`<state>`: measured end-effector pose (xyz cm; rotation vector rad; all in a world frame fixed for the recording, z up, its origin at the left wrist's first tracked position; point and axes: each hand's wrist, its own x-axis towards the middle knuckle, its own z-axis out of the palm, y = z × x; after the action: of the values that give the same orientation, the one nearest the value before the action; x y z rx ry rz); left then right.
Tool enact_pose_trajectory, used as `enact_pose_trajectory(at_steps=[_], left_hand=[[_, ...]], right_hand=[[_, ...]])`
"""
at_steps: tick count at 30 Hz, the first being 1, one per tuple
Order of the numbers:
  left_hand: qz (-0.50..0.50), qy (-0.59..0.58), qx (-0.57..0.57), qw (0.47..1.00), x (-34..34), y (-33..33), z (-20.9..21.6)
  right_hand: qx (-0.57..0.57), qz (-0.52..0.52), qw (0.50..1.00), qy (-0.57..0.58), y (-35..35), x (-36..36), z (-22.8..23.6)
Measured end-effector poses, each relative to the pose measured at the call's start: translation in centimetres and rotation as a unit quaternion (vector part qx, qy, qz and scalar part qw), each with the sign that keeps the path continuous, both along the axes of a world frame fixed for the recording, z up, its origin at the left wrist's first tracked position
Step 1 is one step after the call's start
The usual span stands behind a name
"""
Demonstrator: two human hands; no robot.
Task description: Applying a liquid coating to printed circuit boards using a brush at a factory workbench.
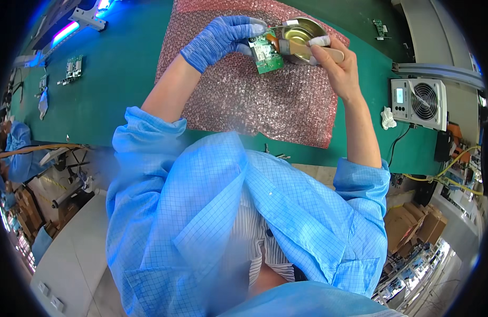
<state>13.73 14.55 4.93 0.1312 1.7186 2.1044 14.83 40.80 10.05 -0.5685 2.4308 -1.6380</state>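
My left hand (220, 41), in a blue knit glove, pinches the upper left edge of a green circuit board (269, 59) above the bubble wrap. My right hand (342, 68) has white covers on some fingertips and is closed round the wooden handle of a flat brush (299, 48). The brush's bristle end reaches the board's right edge; whether it touches cannot be made out. Just behind the brush stands a round metal bowl (310, 25), partly hidden by the brush and my fingers. A thin piece with a white tip lies across the bowl's left rim.
Pink bubble wrap (244, 105) covers the middle of the green table (122, 68). Several other circuit boards (72, 70) lie at the left, another board (380, 29) at far right. A white fan unit (419, 103) stands right, beside crumpled white tissue (388, 118). A lit lamp (66, 33) is upper left.
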Motion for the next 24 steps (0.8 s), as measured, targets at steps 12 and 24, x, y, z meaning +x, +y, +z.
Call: enact_pose_trajectory(at_steps=[12, 24], left_hand=[[0.053, 0.003, -0.031, 0.998, 0.4, 0.0, 0.2], [0.062, 0.021, -0.043, 0.997, 0.3, -0.4, -0.7]], right_hand=[[-0.072, -0.038, 0.996, 0.023, -1.6, 2.1, 0.3], [0.096, 0.017, 0.995, -0.01, -1.8, 3.0, 1.2]])
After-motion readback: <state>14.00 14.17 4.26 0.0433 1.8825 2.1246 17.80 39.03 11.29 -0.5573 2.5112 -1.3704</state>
